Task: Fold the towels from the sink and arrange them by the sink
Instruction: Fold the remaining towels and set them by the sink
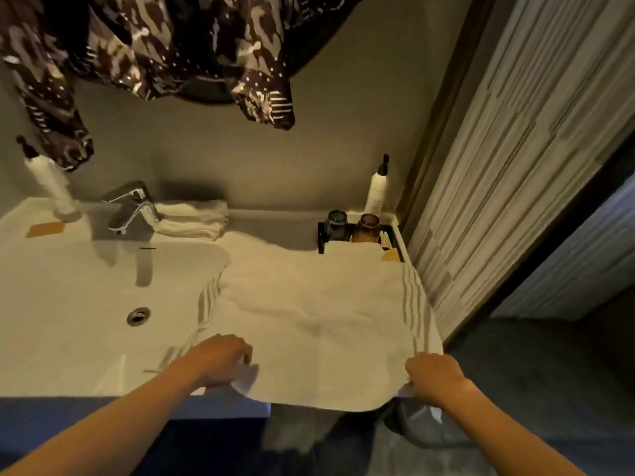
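A white towel with grey stripes along 2 opposite edges lies spread flat on the counter just right of the sink basin. Its left striped edge hangs over the basin's right rim, and its near edge hangs over the counter front. The left hand rests on the towel's near-left corner beside the basin, fingers curled down and pinching a fold of cloth. The right hand grips the near-right corner, well to the right of the basin, with fingers closed around the hem. Both forearms reach in from the bottom of the view.

Behind the basin, the chrome faucet stands on the rim, and a stack of folded white towels sits just right of it against the wall. A pump bottle stands behind the basin's left corner. Far to the basin's right, the spread towel's back edge overlaps a black tray holding 2 glass tumblers, with a second pump bottle behind the tray. The drain shows in the basin floor.
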Tool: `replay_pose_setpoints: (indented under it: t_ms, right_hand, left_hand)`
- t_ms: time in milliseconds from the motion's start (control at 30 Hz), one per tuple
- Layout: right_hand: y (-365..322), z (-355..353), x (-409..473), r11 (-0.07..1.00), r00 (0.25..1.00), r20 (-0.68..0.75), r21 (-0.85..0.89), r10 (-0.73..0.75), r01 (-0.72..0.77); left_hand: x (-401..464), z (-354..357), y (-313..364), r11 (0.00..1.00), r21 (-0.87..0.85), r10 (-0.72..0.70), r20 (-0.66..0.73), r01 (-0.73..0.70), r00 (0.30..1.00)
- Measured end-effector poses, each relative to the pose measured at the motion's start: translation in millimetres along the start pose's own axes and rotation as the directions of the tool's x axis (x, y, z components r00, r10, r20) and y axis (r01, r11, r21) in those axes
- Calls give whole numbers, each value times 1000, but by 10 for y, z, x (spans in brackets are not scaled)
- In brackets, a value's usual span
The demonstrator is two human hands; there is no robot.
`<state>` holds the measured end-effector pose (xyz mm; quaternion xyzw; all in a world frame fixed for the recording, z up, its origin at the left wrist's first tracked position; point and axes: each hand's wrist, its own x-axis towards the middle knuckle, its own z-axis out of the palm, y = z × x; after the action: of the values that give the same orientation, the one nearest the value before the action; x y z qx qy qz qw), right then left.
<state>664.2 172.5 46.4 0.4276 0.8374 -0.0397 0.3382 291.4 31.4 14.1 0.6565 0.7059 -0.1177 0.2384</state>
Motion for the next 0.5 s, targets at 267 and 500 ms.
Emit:
replay_pose_setpoints:
  t_ms: [267, 500]
  right_hand:
    - [163, 49, 277, 775, 917, -213, 615, 337, -142]
    - [293, -230, 726, 782, 836, -254, 553, 486, -287]
  left_hand:
    - [560, 164, 1097, 972, -112, 186, -172, -207, 967]
    - [680, 473, 1489, 946, -150, 265, -150, -287, 953]
